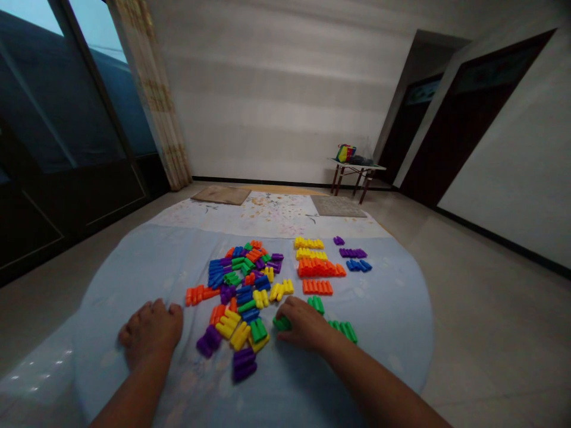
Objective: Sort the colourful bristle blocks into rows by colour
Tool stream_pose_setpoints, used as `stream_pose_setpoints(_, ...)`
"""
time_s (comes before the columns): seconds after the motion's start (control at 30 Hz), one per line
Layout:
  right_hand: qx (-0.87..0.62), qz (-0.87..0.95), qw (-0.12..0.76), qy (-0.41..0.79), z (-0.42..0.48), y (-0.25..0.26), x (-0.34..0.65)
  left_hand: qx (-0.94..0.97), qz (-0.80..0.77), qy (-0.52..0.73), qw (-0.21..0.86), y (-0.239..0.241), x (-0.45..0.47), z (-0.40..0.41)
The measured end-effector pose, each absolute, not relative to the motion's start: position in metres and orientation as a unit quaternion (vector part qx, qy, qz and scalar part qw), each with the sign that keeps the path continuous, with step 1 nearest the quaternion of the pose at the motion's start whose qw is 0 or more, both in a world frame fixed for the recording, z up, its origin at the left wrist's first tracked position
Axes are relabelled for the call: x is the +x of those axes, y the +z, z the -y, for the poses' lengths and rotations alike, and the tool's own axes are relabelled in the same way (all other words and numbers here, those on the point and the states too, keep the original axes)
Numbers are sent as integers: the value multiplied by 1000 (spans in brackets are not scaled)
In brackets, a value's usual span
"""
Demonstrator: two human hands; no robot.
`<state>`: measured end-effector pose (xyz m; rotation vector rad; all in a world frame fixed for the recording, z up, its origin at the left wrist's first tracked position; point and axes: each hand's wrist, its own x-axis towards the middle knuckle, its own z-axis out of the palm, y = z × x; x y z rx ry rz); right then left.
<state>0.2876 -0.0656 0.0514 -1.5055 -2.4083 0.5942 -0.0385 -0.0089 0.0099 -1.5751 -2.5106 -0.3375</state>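
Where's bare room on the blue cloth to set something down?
The blue cloth is bare beyond the left hand, left of the mixed pile, and right of the nearest green row. Crowded: the pile and the colour rows right of it.

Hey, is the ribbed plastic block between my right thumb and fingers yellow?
No, your right hand has its fingers on a green ribbed plastic block.

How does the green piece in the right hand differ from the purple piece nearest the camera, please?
The green piece is partly hidden by the right hand; the purple piece is untouched and uncovered. The green piece is farther from the camera and more to the right than the purple piece. Both look rounded and moulded.
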Motion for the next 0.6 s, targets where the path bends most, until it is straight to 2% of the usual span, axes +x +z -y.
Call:
stream_pose_setpoints(0.1,-502,822,154,222,63,52,294,-523,842,-113,73,10,-39,9)
stream_pose_setpoints(0.3,-462,848,106,238,59,41,294,-517,847,-110,55,11,-39,7)
stream_pose_setpoints(0.6,-598,739,233,207,63,65,363,-511,854,-81,47,14,-39,4)
